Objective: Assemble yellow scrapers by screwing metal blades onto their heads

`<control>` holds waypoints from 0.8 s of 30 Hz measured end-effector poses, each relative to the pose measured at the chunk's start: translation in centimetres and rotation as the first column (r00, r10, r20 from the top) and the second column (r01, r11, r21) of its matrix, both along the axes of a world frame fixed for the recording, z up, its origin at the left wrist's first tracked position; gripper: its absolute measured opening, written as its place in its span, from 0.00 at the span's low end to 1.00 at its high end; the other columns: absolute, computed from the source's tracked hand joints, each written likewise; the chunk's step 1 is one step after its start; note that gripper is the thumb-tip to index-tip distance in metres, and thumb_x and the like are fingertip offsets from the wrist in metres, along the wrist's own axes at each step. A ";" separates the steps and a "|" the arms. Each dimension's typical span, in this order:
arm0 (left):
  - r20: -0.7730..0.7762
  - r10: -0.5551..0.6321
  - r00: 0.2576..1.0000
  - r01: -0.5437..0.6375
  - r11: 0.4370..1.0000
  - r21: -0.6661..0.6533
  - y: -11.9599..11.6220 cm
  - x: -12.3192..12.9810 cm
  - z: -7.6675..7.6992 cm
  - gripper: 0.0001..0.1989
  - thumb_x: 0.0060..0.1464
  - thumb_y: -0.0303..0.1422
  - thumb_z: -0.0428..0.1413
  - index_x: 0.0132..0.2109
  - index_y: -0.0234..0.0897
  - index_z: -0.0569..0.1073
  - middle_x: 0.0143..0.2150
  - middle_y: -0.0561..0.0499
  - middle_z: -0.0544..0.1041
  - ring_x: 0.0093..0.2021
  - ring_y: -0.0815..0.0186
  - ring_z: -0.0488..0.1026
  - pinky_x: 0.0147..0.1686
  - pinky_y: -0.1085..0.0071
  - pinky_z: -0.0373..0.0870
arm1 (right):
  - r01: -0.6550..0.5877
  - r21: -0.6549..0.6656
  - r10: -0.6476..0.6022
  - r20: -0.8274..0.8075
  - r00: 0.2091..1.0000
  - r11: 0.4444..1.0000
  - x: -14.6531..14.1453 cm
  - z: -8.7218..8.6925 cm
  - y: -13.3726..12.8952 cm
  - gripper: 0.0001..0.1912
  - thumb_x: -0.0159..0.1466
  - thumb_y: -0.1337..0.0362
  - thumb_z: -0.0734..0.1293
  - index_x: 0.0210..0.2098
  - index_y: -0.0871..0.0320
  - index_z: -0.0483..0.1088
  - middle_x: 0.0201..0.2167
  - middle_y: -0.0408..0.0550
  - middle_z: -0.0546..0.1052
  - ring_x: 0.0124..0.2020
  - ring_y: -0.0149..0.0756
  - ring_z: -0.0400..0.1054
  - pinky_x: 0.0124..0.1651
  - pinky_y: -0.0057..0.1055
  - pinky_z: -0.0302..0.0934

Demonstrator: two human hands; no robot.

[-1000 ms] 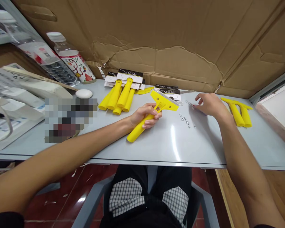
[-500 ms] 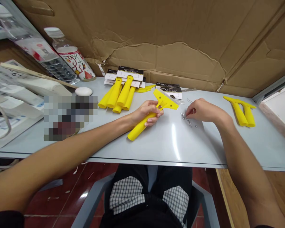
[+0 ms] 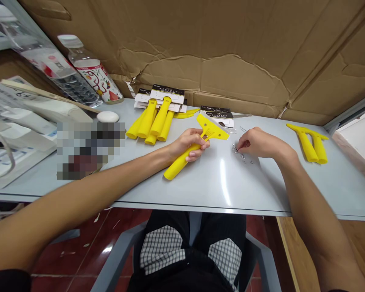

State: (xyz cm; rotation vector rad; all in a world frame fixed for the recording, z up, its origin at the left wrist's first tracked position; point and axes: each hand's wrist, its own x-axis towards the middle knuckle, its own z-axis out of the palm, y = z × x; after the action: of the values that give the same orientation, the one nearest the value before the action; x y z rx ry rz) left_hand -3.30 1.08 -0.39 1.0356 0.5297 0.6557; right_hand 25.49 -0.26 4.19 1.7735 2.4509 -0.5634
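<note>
My left hand (image 3: 191,145) is wrapped round the neck of a yellow plastic scraper (image 3: 178,164), its wide head up to the right with two holes and a clear strip along the far edge. To the right, my right hand (image 3: 255,142) has its thumb and fingers pinched together at a small scatter of metal screws (image 3: 242,156). Whether a screw is between the fingertips is too small to tell. A thin rod-like piece (image 3: 242,129) lies just beyond that hand, partly hidden by it.
Several yellow handles (image 3: 153,121) with black-and-white cards (image 3: 168,94) lie at the back. More cards (image 3: 222,117) rest right of them. Two yellow scrapers (image 3: 307,142) lie at the right. Bottles (image 3: 93,73), a white oval object (image 3: 108,117) and papers (image 3: 21,129) occupy the left. Cardboard (image 3: 182,44) stands behind.
My right hand has shifted slightly down and left, its fingertips closer in among the screws. The left hand and its scraper stay in place.
</note>
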 end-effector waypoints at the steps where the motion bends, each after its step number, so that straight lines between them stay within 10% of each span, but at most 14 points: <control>1: 0.000 0.000 1.000 0.000 1.000 -0.001 0.0 0.0 0.0 0.15 0.44 0.30 0.64 0.39 0.36 0.70 0.26 0.58 0.73 0.11 0.76 0.58 0.07 0.78 0.55 | 0.004 0.004 -0.004 0.008 1.000 1.000 -0.1 0.0 0.0 0.07 0.63 0.67 0.72 0.34 0.51 0.85 0.38 0.48 0.84 0.37 0.40 0.76 0.41 0.37 0.69; 16: 0.001 0.018 1.000 -0.018 1.000 0.006 -0.4 0.2 0.3 0.13 0.43 0.30 0.64 0.36 0.37 0.69 0.25 0.58 0.72 0.11 0.76 0.58 0.06 0.78 0.55 | -0.104 0.301 0.155 -0.152 0.976 0.948 0.3 0.6 -0.2 0.08 0.64 0.66 0.69 0.34 0.53 0.82 0.32 0.46 0.82 0.32 0.38 0.72 0.40 0.38 0.65; 24: -0.023 0.031 0.999 -0.031 1.000 0.005 -0.5 0.2 0.3 0.12 0.44 0.30 0.64 0.34 0.37 0.68 0.27 0.57 0.73 0.12 0.76 0.59 0.07 0.78 0.56 | 0.000 0.498 0.344 -0.599 0.723 0.867 -2.5 0.4 -1.5 0.04 0.67 0.60 0.73 0.39 0.50 0.82 0.47 0.49 0.80 0.47 0.43 0.75 0.43 0.39 0.71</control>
State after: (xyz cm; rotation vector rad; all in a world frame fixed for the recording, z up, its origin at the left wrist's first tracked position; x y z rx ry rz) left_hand -3.11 0.56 -0.09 1.0416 0.5653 0.6733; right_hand 22.97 -1.73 4.63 1.6156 3.4870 -0.7528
